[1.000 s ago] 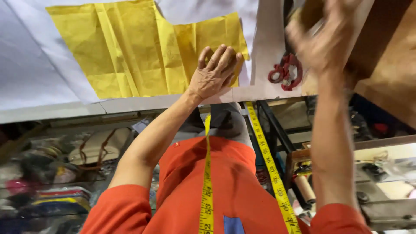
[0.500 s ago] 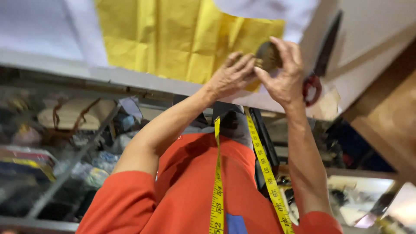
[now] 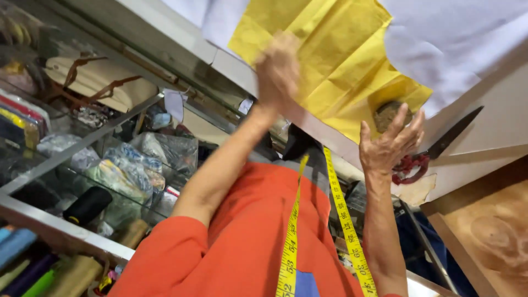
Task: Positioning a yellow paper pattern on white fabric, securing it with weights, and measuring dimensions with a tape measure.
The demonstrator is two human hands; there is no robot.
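Left hand (image 3: 280,69) on yellow paper (image 3: 330,49)
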